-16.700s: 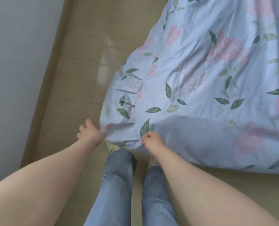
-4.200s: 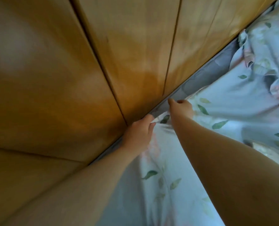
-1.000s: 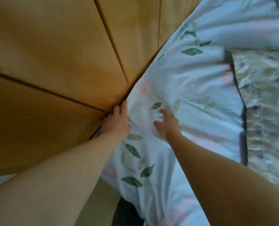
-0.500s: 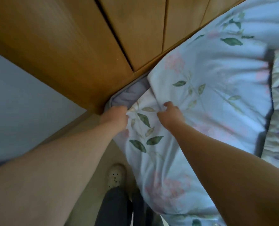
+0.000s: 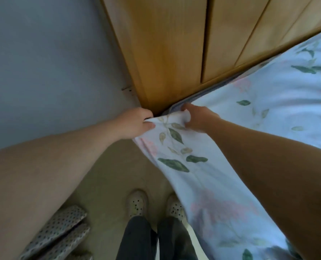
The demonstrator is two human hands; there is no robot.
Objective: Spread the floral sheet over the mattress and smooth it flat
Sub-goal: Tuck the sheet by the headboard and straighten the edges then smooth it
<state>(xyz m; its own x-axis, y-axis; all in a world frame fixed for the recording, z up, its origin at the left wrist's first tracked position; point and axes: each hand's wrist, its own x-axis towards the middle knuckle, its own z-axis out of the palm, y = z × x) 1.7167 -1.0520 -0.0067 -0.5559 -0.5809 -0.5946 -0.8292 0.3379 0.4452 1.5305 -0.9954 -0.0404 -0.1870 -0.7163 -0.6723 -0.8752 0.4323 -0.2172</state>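
The pale blue floral sheet (image 5: 249,117) with green leaves and pink flowers covers the mattress and hangs over its side toward my feet. At the mattress corner beside the wooden headboard (image 5: 174,44), my left hand (image 5: 135,121) grips the sheet's corner. My right hand (image 5: 197,117) grips a fold of the sheet just to the right, its fingers curled into the fabric. A thin grey strip of mattress (image 5: 185,102) shows between the sheet edge and the headboard.
A grey wall (image 5: 52,62) stands to the left of the headboard. My feet in dotted slippers (image 5: 137,203) stand on the beige floor close to the bed side. A pair of dotted slippers (image 5: 62,233) lies at the lower left.
The view has swung left and down. Both hands have closed on the sheet corner and pulled it up to the headboard corner, covering most of the exposed grey mattress.
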